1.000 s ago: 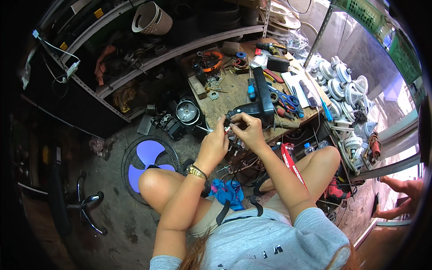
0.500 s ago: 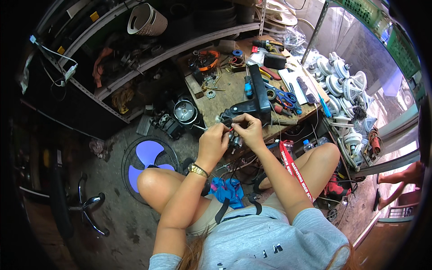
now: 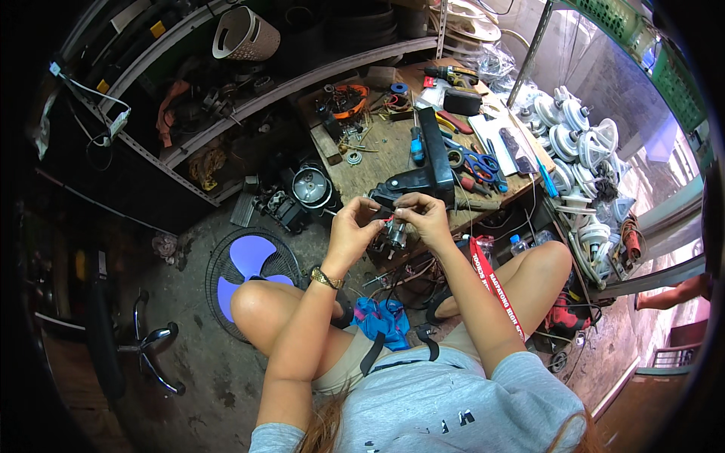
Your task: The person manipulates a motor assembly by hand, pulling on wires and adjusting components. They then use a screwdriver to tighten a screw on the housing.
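My left hand [image 3: 352, 229] and my right hand [image 3: 424, 219] meet at the near edge of the wooden workbench [image 3: 370, 170]. Thumb and fingertips are pinched on both, and a thin red wire [image 3: 390, 220] runs between them. Just under the fingers sits a small metal motor-like part [image 3: 396, 237], partly covered by my hands. Behind them a black plastic fan stand [image 3: 436, 158] lies on the bench, its arm reaching toward my fingers. What else the fingertips cover is too small to make out.
Blue-handled scissors [image 3: 479, 162], a blue screwdriver [image 3: 416, 145], a drill [image 3: 453, 74] and an orange-rimmed bowl [image 3: 351, 100] lie on the bench. White plastic parts [image 3: 578, 147] pile up at right. A fan with purple blades [image 3: 251, 257] lies by my left knee. Shelves [image 3: 302, 83] line the back.
My left hand has moved slightly left and its fingers have shifted, so the hands are a little further apart. At the far right, a person's legs have moved partly out of view.
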`<control>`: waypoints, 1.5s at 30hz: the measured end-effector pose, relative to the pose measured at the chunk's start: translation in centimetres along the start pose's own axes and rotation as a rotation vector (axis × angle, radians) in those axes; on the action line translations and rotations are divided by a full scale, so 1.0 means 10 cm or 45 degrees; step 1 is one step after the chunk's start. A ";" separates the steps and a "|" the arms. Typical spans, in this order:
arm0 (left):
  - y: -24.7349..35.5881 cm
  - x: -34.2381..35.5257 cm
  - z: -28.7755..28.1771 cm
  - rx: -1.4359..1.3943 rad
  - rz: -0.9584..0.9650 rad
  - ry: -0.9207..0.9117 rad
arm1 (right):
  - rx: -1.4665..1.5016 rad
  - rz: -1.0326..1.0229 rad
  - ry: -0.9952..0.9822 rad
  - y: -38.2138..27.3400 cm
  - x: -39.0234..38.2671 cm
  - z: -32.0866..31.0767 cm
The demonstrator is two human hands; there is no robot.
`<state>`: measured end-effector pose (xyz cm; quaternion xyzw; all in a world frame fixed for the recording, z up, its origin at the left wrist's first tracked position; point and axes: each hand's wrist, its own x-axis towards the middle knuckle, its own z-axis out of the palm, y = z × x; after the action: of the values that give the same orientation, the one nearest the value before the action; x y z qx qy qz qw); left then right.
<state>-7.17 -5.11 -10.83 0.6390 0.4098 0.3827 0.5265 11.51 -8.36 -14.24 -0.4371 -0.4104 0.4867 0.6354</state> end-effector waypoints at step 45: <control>0.07 -0.51 0.30 0.873 0.541 0.039 | -1.013 -0.151 -0.050 0.07 -0.26 -0.15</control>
<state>-6.22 -11.00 -10.89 0.8423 0.3804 0.3336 0.1857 12.28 -11.07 -15.61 -0.6151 -0.6033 0.2606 0.4356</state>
